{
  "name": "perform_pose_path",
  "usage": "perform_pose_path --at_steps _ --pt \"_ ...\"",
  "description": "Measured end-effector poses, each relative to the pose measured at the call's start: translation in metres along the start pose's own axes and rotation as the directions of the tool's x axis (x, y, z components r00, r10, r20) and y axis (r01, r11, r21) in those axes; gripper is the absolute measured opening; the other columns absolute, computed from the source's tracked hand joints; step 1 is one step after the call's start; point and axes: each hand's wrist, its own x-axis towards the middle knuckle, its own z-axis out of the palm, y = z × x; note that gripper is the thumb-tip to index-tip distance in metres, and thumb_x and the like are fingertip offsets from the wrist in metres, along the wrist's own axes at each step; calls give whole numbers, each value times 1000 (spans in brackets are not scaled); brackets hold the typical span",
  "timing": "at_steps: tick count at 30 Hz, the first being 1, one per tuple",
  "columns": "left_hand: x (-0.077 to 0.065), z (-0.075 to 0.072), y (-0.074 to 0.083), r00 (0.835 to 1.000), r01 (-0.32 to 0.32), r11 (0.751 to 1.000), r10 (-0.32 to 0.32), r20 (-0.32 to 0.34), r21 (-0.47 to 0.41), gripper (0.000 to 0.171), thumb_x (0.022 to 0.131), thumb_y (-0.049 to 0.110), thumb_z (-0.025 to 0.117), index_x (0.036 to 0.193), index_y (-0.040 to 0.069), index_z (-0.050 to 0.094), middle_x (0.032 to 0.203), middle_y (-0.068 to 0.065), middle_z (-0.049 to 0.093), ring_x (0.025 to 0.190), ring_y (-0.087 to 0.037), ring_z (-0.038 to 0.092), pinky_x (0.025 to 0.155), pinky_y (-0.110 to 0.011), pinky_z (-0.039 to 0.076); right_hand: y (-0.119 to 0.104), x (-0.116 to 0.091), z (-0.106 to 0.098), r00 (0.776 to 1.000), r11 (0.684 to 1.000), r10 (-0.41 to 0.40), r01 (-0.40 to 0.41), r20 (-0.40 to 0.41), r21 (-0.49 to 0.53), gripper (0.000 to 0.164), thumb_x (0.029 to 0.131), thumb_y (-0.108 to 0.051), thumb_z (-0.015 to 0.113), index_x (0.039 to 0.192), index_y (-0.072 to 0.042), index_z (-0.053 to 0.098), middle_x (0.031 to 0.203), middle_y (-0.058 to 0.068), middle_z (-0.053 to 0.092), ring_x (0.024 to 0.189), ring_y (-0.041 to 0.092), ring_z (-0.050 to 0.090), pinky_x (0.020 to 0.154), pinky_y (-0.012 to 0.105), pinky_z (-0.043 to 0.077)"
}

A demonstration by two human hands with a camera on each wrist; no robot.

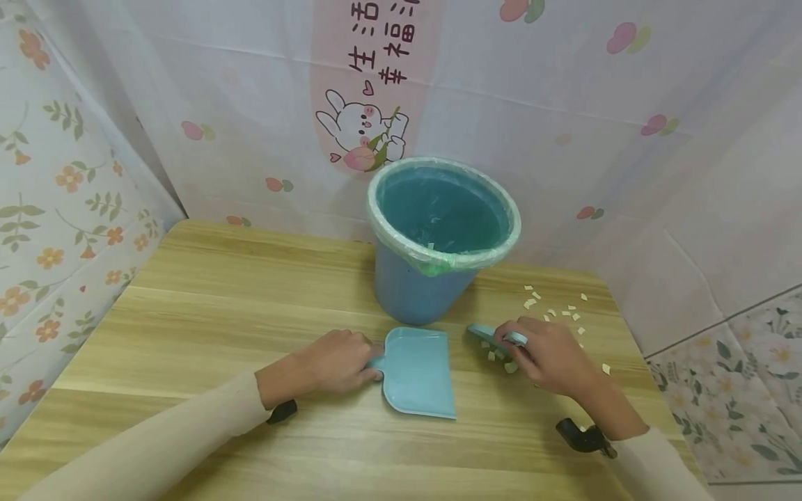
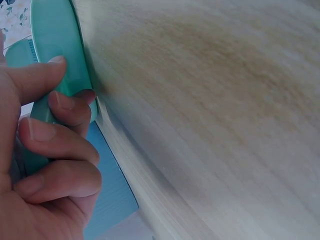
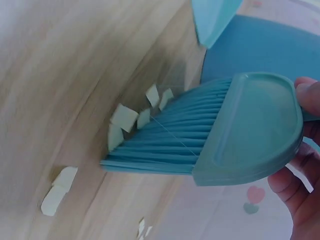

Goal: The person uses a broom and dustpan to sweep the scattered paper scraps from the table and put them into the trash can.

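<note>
A light blue dustpan (image 1: 418,372) lies on the table, its wide edge facing right. My left hand (image 1: 341,362) grips its short handle; in the left wrist view curled fingers (image 2: 65,145) wrap the handle beside the green-looking pan (image 2: 55,35). To the right, my right hand (image 1: 548,351) holds a small blue hand brush (image 3: 250,130) by its handle. Its bristles (image 3: 175,135) touch the tabletop against several pale paper scraps (image 3: 124,117). A gap of bare wood separates these scraps from the dustpan's edge. More scraps (image 1: 567,313) lie scattered behind and right of the right hand.
A blue bin (image 1: 416,289) lined with a clear bag stands at the table's back, behind the dustpan. The wooden table (image 1: 250,299) meets a printed curtain (image 1: 532,139) at the back. Another floral cloth (image 1: 69,181) hangs on the left.
</note>
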Motion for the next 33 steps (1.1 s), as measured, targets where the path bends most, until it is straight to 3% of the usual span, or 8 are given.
perform_pose_path --at_steps 2,4,7,10,15,19,26,33 --pt "0 0 0 1000 -1 1000 1 1 3 25 107 28 74 88 17 61 75 10 50 68 -7 47 62 -32 48 -4 1 0 1000 999 -30 30 -6 21 14 110 -17 56 107 -19 69 83 -10 63 68 -2 43 54 21 40" --pt "0 -1 1 1000 -2 1000 2 2 4 24 107 28 74 89 17 62 75 10 50 68 -8 47 62 -32 48 -7 2 -1 999 998 -50 50 -6 37 25 118 -28 49 107 -20 69 83 -11 63 67 -3 43 54 19 41" --pt "0 -2 1 1000 -3 1000 3 0 8 23 106 27 75 90 16 63 76 10 51 69 -8 49 63 -33 49 -12 3 -2 999 998 -52 52 2 39 34 120 -36 42 108 -20 70 82 -11 63 66 -3 44 54 19 41" --pt "0 -1 1 1000 -5 1000 5 -1 13 21 106 27 75 92 15 65 77 9 53 70 -8 50 64 -34 50 -15 4 -4 999 999 -32 32 -24 6 25 116 -27 49 106 -17 69 82 -9 65 66 -2 47 54 23 44" --pt "0 -1 1 1000 -6 1000 6 -3 17 20 106 27 75 94 14 66 77 9 53 70 -8 50 64 -33 50 -18 6 -7 989 993 21 -38 -148 -109 16 98 -16 51 97 -9 66 68 -10 55 58 -3 39 46 20 35" --pt "0 -1 0 1000 -13 1000 13 -6 17 21 106 27 75 93 14 66 77 9 52 70 -8 50 63 -33 50 -21 6 -7 978 980 64 -98 -197 -171 16 97 -19 47 90 -10 59 62 -14 43 54 -4 28 43 18 25" --pt "-1 -1 -1 1000 -10 1000 10 -8 18 23 106 28 76 91 15 63 77 9 53 69 -8 49 62 -33 49 -26 3 6 969 951 152 -198 -196 -239 10 91 -20 52 84 -13 49 58 -16 28 52 -1 21 42 22 20" --pt "1 3 -3 1000 -17 1000 17 -3 15 21 106 29 75 94 14 66 78 10 53 70 -8 50 63 -32 50 -26 6 17 956 955 219 -252 -196 -159 12 92 -16 55 83 -13 47 59 -15 27 51 1 24 42 24 23"
